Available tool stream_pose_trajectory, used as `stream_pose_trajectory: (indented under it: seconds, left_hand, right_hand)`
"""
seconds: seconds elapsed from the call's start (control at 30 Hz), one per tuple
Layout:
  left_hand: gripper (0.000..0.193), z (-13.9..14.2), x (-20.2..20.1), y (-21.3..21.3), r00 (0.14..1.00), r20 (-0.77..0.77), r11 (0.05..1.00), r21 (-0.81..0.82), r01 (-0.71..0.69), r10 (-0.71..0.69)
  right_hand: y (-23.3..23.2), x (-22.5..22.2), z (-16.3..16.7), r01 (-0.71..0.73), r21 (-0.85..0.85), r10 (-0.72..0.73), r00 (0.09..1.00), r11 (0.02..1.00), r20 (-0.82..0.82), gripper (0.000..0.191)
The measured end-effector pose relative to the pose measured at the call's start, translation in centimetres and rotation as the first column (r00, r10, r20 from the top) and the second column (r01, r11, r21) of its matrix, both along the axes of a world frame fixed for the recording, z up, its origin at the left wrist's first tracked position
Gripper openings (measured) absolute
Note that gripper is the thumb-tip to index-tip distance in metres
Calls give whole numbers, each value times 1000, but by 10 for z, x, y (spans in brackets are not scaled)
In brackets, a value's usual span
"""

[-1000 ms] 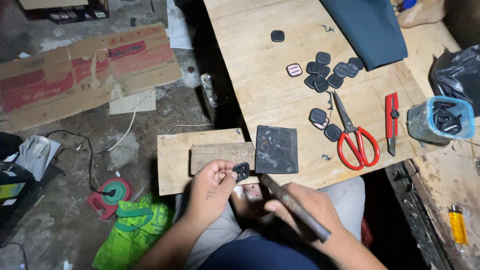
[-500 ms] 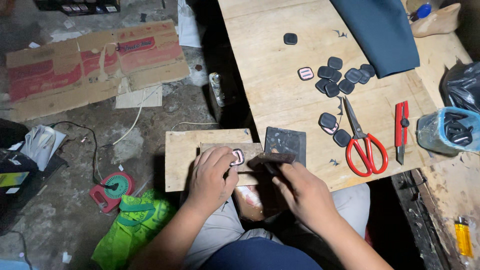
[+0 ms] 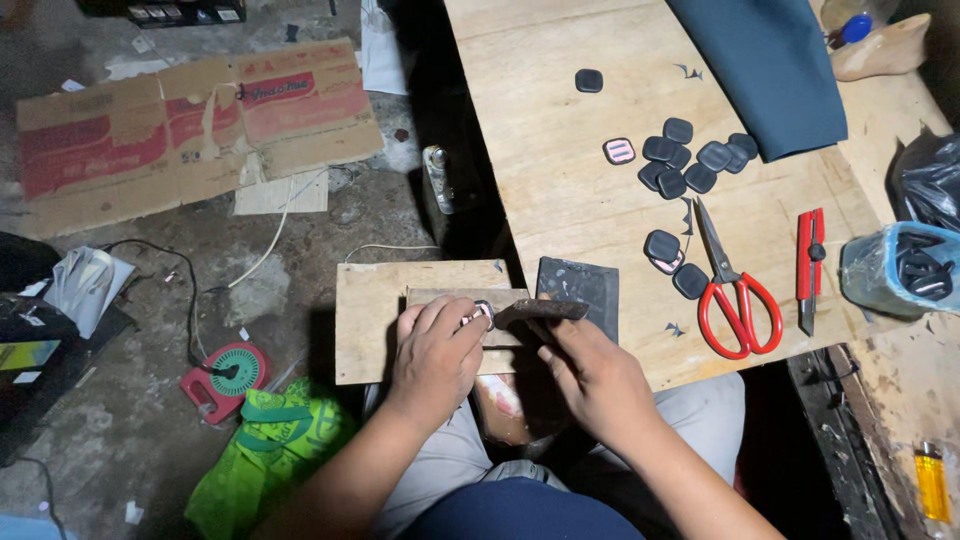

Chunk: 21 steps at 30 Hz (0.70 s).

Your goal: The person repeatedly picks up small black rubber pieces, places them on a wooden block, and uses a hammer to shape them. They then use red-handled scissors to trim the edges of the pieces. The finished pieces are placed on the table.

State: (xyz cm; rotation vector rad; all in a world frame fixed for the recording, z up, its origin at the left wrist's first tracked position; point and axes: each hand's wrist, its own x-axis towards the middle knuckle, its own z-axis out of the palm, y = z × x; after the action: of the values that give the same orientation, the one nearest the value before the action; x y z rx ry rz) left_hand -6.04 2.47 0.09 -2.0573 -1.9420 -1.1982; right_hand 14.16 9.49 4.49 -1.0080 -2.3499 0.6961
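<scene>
Since a second ago the left hand [image 3: 437, 350] has brought the small patch [image 3: 479, 316] down from in front of the lap onto the wooden block [image 3: 440, 297], and the right hand [image 3: 592, 375] has swung its dark tool [image 3: 540, 310] in until the tip sits just beside the patch. The left hand is curled, fingers pinching and pressing the patch flat on the block. The right hand is closed around the tool's handle, knuckles up. The block lies on a small board [image 3: 365, 320] at the near edge of the bench [image 3: 560, 150], with a dark square pad [image 3: 580, 285] just to the right of it.

Further along the near edge lie red scissors [image 3: 733, 290] and, right of them, a red box cutter [image 3: 809, 265]. A cluster of dark patches [image 3: 695, 155] sits mid-bench, one lone patch [image 3: 589, 80] nearer the far edge, and two more [image 3: 672, 260] just left of the scissors. A folded blue cloth [image 3: 770, 70] covers the far right corner.
</scene>
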Motion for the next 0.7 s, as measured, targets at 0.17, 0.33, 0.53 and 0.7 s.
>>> stream_pose_trajectory:
  seconds: [0.17, 0.33, 0.53, 0.7]
  left_hand:
    - [28, -7, -1, -1, 987, 157, 997, -76, -19, 31]
    - [41, -16, -1, 1, 974, 200, 993, -74, -96, 109]
    - [39, -13, -4, 1, 968, 241, 986, -165, -37, 76]
    - [44, -9, -3, 1, 966, 244, 988, -151, -46, 82]
  right_hand:
    - [3, -9, 8, -44, 34, 42, 998, 998, 55, 31]
    - [0, -20, 11, -112, 134, 85, 977, 985, 198, 31]
    - [3, -16, 13, -29, 92, 11, 982, 995, 190, 27]
    - [-7, -10, 11, -45, 99, 43, 999, 994, 25, 30]
